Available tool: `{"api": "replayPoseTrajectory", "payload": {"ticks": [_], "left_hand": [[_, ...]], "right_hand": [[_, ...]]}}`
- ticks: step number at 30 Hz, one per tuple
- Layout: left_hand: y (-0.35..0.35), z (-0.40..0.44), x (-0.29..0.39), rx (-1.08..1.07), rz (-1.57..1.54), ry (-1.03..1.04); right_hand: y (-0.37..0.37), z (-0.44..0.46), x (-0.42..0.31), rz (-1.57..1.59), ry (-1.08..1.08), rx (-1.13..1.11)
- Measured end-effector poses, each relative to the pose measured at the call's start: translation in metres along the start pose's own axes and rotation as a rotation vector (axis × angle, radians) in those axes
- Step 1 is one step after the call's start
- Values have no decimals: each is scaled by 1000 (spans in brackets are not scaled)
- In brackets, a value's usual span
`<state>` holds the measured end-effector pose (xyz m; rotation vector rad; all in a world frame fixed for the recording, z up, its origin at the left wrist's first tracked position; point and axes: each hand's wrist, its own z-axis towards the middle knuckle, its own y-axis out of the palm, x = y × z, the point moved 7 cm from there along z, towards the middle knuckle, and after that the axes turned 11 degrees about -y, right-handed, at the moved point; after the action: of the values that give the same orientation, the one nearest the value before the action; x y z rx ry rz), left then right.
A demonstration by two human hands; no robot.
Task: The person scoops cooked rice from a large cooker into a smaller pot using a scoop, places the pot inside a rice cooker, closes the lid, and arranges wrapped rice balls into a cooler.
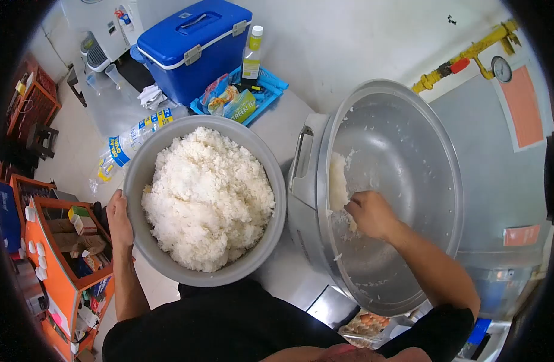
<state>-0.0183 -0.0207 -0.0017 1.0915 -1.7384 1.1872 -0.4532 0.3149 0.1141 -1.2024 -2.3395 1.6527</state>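
Note:
My left hand (119, 218) is closed around the left side of a grey round basin (279, 181). A tall heap of cooked white rice (210, 196) fills the basin. To its right, a large metal pot (409, 151) is tipped so that its mouth faces me. My right hand (371, 214) reaches into the pot with its fingers curled at the lower left inner wall. Beside the fingertips, a flattened white clump of rice (337, 181) sticks to the wall, and loose grains dot the metal. Whatever the right fingers grip is hidden.
Behind the basin stand a blue cooler box (195, 48), a light-blue tray (268, 84) of packets and a bottle (251, 57). A clear plastic bag (129, 142) lies at the basin's upper left. An orange cabinet (66, 265) stands at left; a yellow gas pipe (464, 60) runs along the wall.

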Motion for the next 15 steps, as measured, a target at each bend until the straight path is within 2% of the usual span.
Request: {"api": "replayPoseTrajectory", "payload": {"ticks": [2, 4, 6, 8, 14, 15], "left_hand": [[-6, 8, -16, 143, 8, 72], [-2, 7, -8, 95, 16, 98], [5, 1, 7, -149, 32, 75], [9, -6, 20, -126, 20, 106], [6, 4, 3, -161, -36, 117], [7, 5, 3, -163, -58, 120]], "right_hand": [[-5, -5, 0, 46, -35, 18], [-8, -13, 5, 109, 18, -16], [-12, -24, 14, 268, 102, -17], [-11, -37, 24, 528, 211, 17], [-52, -73, -3, 757, 279, 306], [-63, -78, -13, 693, 280, 327]]}}
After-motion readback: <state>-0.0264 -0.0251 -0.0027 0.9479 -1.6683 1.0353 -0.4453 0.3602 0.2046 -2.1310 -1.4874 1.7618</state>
